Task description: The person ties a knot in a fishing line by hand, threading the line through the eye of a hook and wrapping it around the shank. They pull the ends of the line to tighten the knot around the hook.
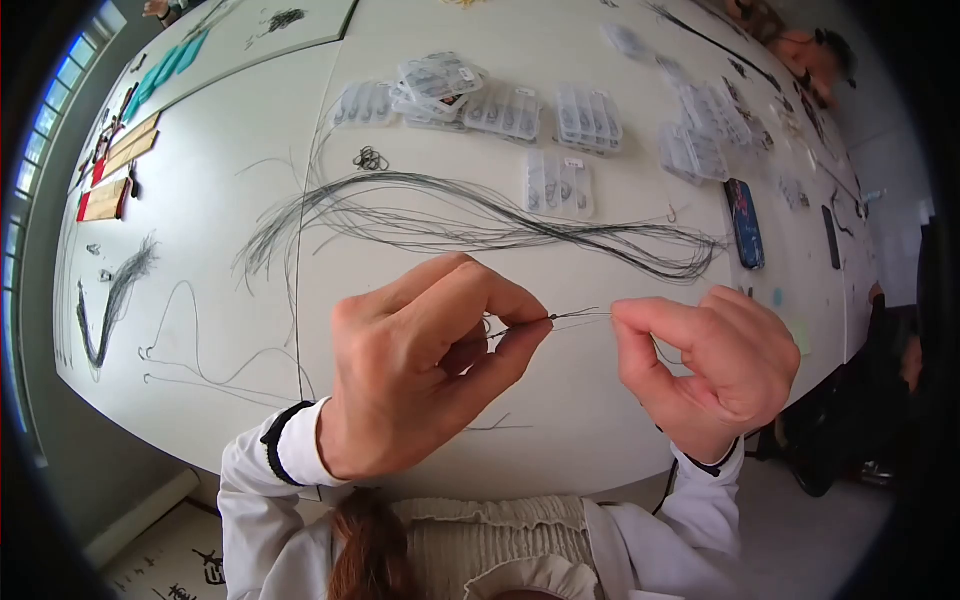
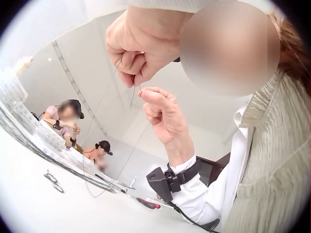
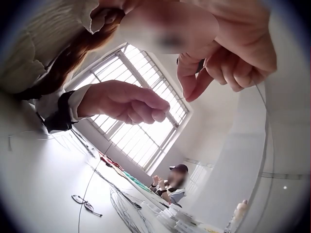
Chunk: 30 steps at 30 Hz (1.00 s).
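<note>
Both hands are raised over the white table, close together in front of the chest. My left hand (image 1: 415, 365) pinches a thin dark line (image 1: 566, 316) between thumb and forefinger, with a small dark knot right at the fingertips. My right hand (image 1: 715, 360) pinches the thin strands on the other side, and a short stretch runs between the hands. A loop of line shows inside the left hand's curled fingers, partly hidden. In the left wrist view, a loose line end (image 2: 131, 101) hangs below the left fingertips.
Beyond the hands lies a long bundle of dark lines (image 1: 430, 190). Clear plastic boxes (image 1: 500, 112) are stacked behind it, near a small dark coil (image 1: 370, 158). A phone (image 1: 744, 225) lies right. Hooked lines (image 1: 200, 380) and a frayed dark bundle (image 1: 105, 305) lie left.
</note>
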Motion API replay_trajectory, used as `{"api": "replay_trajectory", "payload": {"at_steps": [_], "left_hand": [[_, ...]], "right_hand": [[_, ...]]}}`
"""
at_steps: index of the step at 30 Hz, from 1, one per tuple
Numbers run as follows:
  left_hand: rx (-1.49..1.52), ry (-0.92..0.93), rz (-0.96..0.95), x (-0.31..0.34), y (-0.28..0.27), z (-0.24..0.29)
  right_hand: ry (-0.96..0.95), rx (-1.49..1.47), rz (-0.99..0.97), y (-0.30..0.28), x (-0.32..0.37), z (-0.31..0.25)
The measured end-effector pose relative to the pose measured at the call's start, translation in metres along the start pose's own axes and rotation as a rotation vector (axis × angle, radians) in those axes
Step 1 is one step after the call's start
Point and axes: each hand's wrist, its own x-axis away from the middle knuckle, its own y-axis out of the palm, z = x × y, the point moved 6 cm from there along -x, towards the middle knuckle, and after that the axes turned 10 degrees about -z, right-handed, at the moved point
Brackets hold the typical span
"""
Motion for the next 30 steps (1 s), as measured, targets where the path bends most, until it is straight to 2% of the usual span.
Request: {"api": "replay_trajectory", "payload": {"at_steps": [8, 14, 18, 30], "left_hand": [[-0.026, -0.002, -0.013, 0.0, 0.0, 0.001], [-0.044, 0.009, -0.013, 0.0, 0.0, 0.001], [-0.072, 0.067, -0.005, 0.0, 0.0, 0.002], [-0.045, 0.016, -0.012, 0.002, -0.002, 0.001]], "right_hand": [[-0.135, 0.236, 0.03, -0.001, 0.005, -0.005], [-0.207, 0.278, 0.012, -0.001, 0.005, -0.013], [-0.192, 0.277, 0.004, 0.0, 0.006, -0.013], [-0.18, 0.307, -0.056, 0.003, 0.006, -0.01]]}}
